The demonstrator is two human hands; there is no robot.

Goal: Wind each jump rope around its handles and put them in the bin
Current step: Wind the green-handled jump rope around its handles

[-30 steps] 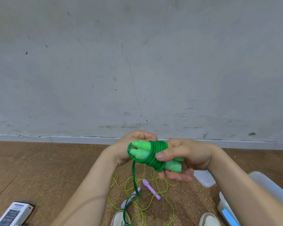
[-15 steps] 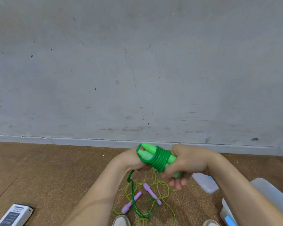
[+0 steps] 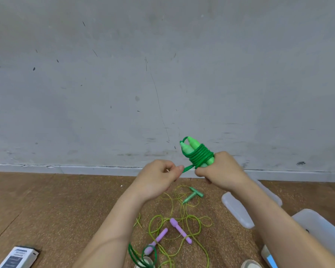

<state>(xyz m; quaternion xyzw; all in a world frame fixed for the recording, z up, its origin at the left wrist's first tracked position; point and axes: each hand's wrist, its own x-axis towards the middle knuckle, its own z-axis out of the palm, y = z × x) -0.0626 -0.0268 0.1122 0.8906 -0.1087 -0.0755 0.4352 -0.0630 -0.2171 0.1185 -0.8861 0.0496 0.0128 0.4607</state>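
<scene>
Currently, your right hand (image 3: pixel 223 172) is gripping the wound green jump rope (image 3: pixel 198 154), raised right of centre, your left hand (image 3: pixel 158 179) pinching its loose cord (image 3: pixel 188 168) just left, bin (image 3: pixel 317 225) sitting near right.

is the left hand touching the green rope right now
Touching. The head view shows the left hand pinching the green rope between thumb and finger, right beside the coils wound on the green handles.
</scene>
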